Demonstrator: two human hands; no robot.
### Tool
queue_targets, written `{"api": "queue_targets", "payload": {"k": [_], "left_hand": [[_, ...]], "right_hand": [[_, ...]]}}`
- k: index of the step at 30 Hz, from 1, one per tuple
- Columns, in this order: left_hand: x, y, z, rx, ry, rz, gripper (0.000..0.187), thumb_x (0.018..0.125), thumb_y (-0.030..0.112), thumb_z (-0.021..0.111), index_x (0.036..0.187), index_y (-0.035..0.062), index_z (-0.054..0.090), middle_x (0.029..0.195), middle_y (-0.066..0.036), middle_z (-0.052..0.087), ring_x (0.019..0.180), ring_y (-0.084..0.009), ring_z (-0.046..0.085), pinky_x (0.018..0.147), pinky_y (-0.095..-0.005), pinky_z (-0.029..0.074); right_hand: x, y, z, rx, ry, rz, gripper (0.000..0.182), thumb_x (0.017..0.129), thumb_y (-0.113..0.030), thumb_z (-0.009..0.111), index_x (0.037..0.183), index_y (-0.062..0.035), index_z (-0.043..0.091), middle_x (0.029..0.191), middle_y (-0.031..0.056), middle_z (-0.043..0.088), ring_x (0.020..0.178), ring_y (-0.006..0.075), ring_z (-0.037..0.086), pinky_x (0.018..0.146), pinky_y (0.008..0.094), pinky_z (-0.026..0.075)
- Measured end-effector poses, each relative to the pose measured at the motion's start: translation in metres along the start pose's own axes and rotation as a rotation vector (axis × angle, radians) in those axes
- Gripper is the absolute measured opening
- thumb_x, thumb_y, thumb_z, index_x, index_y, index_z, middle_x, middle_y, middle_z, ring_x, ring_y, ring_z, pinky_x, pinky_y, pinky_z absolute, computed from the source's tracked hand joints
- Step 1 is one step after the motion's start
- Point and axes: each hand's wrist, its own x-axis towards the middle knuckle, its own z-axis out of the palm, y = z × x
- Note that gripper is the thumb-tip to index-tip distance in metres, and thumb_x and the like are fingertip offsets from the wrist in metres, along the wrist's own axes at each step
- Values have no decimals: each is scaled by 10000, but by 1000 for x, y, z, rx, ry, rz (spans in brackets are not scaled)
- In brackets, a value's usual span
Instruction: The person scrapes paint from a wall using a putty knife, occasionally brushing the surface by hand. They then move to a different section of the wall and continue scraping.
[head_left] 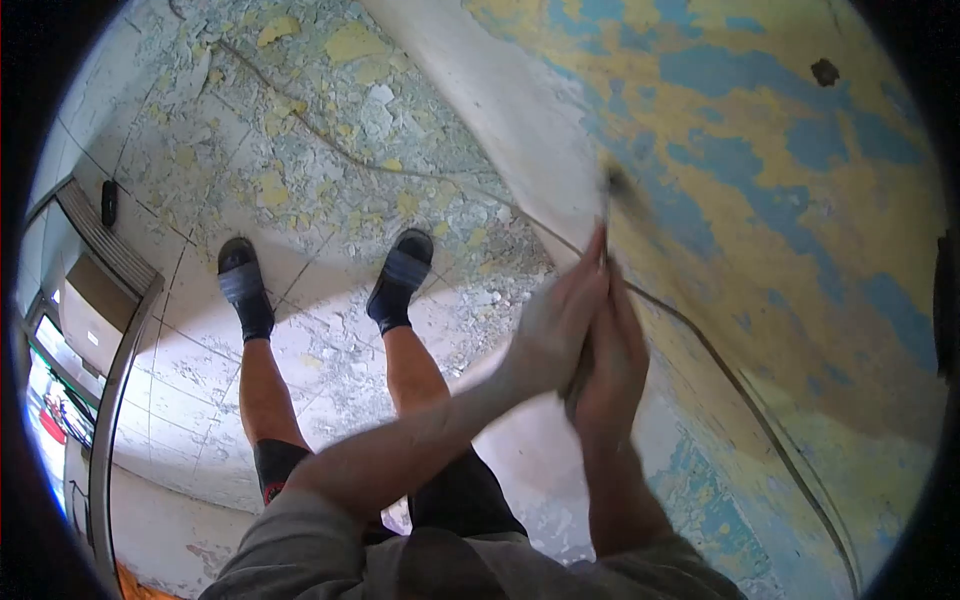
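Note:
My left hand (pixel 553 325) and my right hand (pixel 613 350) are pressed together, palms facing, around a slim scraper (pixel 606 208). Past the fingertips, its dark head is smeared by motion at the wall (pixel 760 180), close to where bare plaster meets paint. Most of the handle is hidden between the palms; a bit of it shows below them. Patchy yellow and blue paint covers the wall, with a pale stripped band along its lower part. A thin cable (pixel 700 340) runs past my fingers and along the wall.
Paint flakes (pixel 350 130) litter the tiled floor (pixel 190 375) in front of my sandalled feet (pixel 402 270). At the left stand a framed glass piece (pixel 125 350) and a cardboard box (pixel 95 310). A small dark object (pixel 109 203) lies on the tiles.

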Motion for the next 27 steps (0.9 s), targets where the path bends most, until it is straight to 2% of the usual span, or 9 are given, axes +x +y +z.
{"api": "queue_targets", "payload": {"k": [3, 6, 10, 13, 17, 21, 23, 26, 27], "left_hand": [[40, 1, -3, -627, 162, -356, 609, 1062, 337, 387, 1488, -91, 305, 1511, -225, 400, 1451, -274, 320, 1177, -341, 228], [5, -2, -6, -103, 124, -69, 610, 1065, 343, 362, 1499, -81, 294, 1510, -227, 400, 1448, -284, 322, 1179, -349, 226], [10, 11, -4, 109, -34, -108, 567, 1063, 262, 321, 1523, -61, 243, 1414, -268, 497, 1326, -298, 486, 1102, -343, 349], [50, -3, -25, -457, 138, -398, 561, 1065, 260, 336, 1529, -44, 249, 1446, -246, 470, 1360, -287, 442, 1116, -343, 331], [9, 12, -20, -101, 59, -32, 581, 1070, 315, 349, 1523, -39, 267, 1458, -238, 458, 1407, -300, 386, 1143, -351, 303], [39, 15, -20, -65, 58, -106, 589, 1067, 326, 336, 1515, -53, 283, 1509, -201, 399, 1440, -274, 328, 1183, -351, 216], [71, 21, -43, -513, 206, -551, 577, 1064, 324, 332, 1521, -27, 293, 1506, -203, 411, 1450, -264, 327, 1190, -344, 206], [51, -4, -43, -111, 155, -8, 556, 1053, 359, 363, 1528, 71, 332, 1504, -224, 420, 1405, -199, 419, 1138, -203, 290], [48, -14, -43, -112, 156, -16, 556, 1053, 359, 363, 1528, 71, 332, 1504, -224, 420, 1405, -199, 419, 1138, -203, 290]], "right_hand": [[44, -6, -4, -35, -126, 193, 530, 1055, -211, 457, 1486, 70, 332, 1502, 211, 403, 1337, 252, 444, 1156, 376, 302], [12, 7, -2, -422, -155, -29, 540, 1056, -231, 458, 1484, 75, 334, 1490, 204, 423, 1339, 249, 441, 1160, 380, 291], [6, 2, 4, 28, -38, -154, 446, 1039, -169, 469, 1429, 47, 458, 1496, 168, 429, 1358, 208, 413, 1122, 315, 330], [63, 17, 15, -27, -71, 155, 453, 1036, -167, 477, 1446, 24, 448, 1429, 179, 506, 1331, 221, 455, 1108, 315, 341], [4, 2, 22, -160, -18, -60, 440, 1042, -164, 474, 1441, 23, 456, 1383, 135, 538, 1237, 190, 514, 1057, 286, 390], [51, -6, 25, 100, -115, 95, 455, 1042, -162, 468, 1446, 42, 433, 1378, 124, 528, 1236, 184, 515, 1058, 286, 393], [79, -4, 42, 60, -137, 137, 455, 1042, -153, 462, 1457, 30, 420, 1342, 122, 551, 1189, 180, 548, 1018, 278, 430], [59, 10, 44, 166, -143, 42, 554, 997, -255, 574, 1474, -21, 417, 1377, 133, 550, 1171, 148, 594, 922, 133, 456], [57, 11, 44, 165, -139, 49, 554, 997, -255, 574, 1474, -21, 417, 1377, 133, 550, 1171, 148, 594, 922, 133, 456]]}}
